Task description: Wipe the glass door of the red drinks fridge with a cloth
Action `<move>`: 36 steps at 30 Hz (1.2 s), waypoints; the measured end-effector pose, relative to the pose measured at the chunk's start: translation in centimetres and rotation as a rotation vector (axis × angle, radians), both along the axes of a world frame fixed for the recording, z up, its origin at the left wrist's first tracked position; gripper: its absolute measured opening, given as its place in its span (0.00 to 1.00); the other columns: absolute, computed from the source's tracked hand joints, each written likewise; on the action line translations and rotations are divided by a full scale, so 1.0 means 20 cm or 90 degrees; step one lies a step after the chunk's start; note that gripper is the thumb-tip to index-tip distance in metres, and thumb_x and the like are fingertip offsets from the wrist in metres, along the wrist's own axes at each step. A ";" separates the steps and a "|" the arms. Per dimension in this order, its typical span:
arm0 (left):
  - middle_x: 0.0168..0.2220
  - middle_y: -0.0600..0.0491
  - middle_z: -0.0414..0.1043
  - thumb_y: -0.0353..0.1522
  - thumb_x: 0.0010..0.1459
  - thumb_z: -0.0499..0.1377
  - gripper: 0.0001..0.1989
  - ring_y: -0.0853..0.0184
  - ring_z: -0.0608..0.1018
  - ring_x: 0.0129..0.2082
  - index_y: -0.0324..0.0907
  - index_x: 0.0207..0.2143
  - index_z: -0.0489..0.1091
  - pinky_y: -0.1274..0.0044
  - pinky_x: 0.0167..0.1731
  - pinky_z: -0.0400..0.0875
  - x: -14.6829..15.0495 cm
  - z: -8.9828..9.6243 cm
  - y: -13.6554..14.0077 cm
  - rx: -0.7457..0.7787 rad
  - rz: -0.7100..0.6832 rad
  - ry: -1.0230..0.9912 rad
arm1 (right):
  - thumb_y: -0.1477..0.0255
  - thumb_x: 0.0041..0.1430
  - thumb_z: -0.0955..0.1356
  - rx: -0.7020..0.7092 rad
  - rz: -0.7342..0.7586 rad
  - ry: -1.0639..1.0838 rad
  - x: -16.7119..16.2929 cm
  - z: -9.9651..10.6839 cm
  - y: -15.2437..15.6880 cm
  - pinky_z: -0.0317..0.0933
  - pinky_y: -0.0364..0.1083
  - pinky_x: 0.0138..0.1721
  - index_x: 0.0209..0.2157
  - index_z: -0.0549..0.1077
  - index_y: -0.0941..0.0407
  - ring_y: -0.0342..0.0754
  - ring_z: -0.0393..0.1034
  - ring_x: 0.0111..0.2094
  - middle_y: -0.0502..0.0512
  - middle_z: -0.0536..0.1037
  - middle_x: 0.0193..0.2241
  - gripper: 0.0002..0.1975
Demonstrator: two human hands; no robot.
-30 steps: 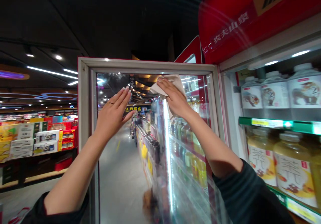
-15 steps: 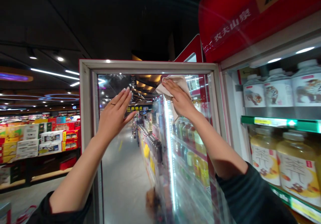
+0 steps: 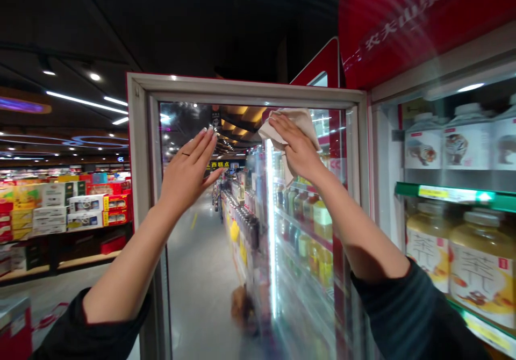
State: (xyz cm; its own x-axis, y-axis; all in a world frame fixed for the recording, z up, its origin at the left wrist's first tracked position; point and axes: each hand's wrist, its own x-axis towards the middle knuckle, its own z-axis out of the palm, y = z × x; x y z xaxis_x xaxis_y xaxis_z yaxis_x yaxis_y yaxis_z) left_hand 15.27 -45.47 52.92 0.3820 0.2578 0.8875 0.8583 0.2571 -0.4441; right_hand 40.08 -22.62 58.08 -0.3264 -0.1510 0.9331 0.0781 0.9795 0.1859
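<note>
The glass door [image 3: 201, 295] of a drinks cooler stands swung out in front of me, framed in grey with a thin red edge. My left hand [image 3: 189, 169] is raised flat at the upper left of the pane, fingers stretched out and thumb apart, a thin ring on one finger. It holds nothing. Near the pane's upper right corner, my right hand [image 3: 298, 148] holds a pale cloth [image 3: 308, 121] spread under its fingers against the glass. One corner of this cloth hangs below the palm.
On my right, the open cooler [image 3: 385, 150] shows shelves with white-labelled bottles [image 3: 423, 142] and large tea bottles [image 3: 479, 263]. A red sign panel [image 3: 391, 21] juts out above. Boxed goods [image 3: 84, 209] fill shelves on the left. Bottles and an aisle show in the pane.
The view has shifted, so the door frame and both hands sit slightly higher and farther right in the picture. The right hand still has the cloth at the same corner of the pane.
</note>
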 end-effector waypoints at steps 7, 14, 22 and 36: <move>0.80 0.39 0.59 0.40 0.77 0.60 0.38 0.53 0.63 0.81 0.40 0.81 0.53 0.60 0.78 0.62 0.02 0.00 0.01 -0.015 -0.028 -0.016 | 0.79 0.69 0.60 -0.064 -0.050 0.054 -0.05 0.05 -0.04 0.38 0.64 0.85 0.78 0.63 0.43 0.55 0.46 0.83 0.37 0.60 0.80 0.39; 0.79 0.37 0.59 0.39 0.77 0.58 0.37 0.49 0.63 0.80 0.38 0.82 0.53 0.55 0.78 0.63 0.02 0.00 0.04 -0.018 -0.069 -0.018 | 0.78 0.67 0.60 -0.047 -0.062 0.046 -0.07 0.00 -0.10 0.39 0.66 0.84 0.79 0.61 0.40 0.51 0.47 0.83 0.33 0.60 0.80 0.42; 0.79 0.35 0.59 0.38 0.77 0.58 0.36 0.49 0.63 0.80 0.32 0.80 0.56 0.57 0.78 0.62 0.04 0.01 0.04 -0.030 -0.102 -0.023 | 0.79 0.69 0.59 -0.103 -0.130 0.094 -0.07 -0.03 -0.14 0.42 0.61 0.85 0.77 0.66 0.47 0.54 0.52 0.82 0.43 0.64 0.79 0.37; 0.79 0.36 0.59 0.36 0.78 0.57 0.35 0.49 0.63 0.80 0.34 0.81 0.54 0.54 0.76 0.66 0.03 0.00 0.07 -0.017 -0.129 -0.013 | 0.79 0.65 0.60 -0.106 -0.139 0.132 -0.09 -0.05 -0.08 0.43 0.64 0.84 0.78 0.63 0.41 0.51 0.51 0.82 0.38 0.62 0.79 0.42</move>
